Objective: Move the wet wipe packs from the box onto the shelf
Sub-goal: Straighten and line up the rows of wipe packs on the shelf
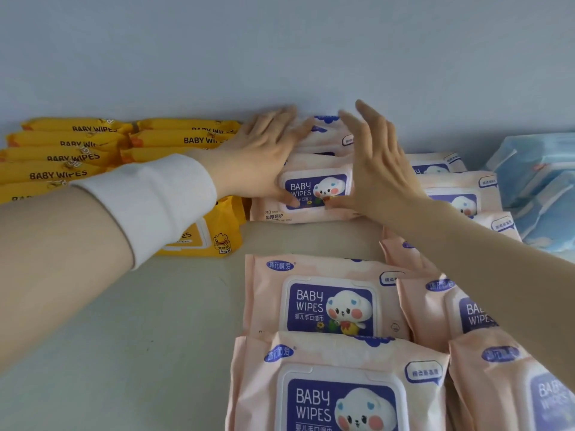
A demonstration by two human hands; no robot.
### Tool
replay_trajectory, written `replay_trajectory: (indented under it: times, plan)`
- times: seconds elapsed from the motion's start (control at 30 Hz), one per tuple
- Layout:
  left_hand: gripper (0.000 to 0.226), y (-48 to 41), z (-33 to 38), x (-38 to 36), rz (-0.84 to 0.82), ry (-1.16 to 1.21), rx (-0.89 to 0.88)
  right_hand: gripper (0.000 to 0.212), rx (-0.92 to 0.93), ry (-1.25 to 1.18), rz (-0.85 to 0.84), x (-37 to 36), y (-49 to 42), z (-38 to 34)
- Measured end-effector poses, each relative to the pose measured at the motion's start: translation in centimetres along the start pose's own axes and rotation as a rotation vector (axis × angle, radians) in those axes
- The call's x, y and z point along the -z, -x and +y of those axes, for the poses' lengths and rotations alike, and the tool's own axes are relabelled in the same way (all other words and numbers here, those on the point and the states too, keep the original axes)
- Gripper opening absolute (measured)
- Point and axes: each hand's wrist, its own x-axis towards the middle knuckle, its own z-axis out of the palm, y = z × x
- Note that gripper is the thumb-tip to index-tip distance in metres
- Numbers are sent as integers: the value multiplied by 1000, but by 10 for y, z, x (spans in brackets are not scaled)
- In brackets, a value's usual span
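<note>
— Hands are both open and flat: my left hand and right hand press the sides of the pink pack stack at 12 o'clock on the shelf.
— Which step is that?
— Making the stack neat, I think. I can't see the box.
— And next?
— Probably let go gently so it stands straight, then fetch another pack.

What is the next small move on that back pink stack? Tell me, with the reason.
Probably release the pink stack and draw both hands back for more packs. The left hand and right hand press its sides with straight fingers, gripping nothing, and it already rests on the shelf.
</note>
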Motion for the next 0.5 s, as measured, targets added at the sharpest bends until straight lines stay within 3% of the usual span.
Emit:
replay_trajectory:
  times: [0.1, 0.4, 0.5]
  plan:
    - [120, -4, 2, -4, -57, 7, 13, 120, -16, 68, -71, -2, -2, 5]
    - [116, -2, 2, -3, -34, -13, -9, 116, -7, 114, -28, -11, -1, 3]
    - [111, -3, 5, -6, -37, -12, 14, 102, -35, 155, 12, -22, -3, 2]
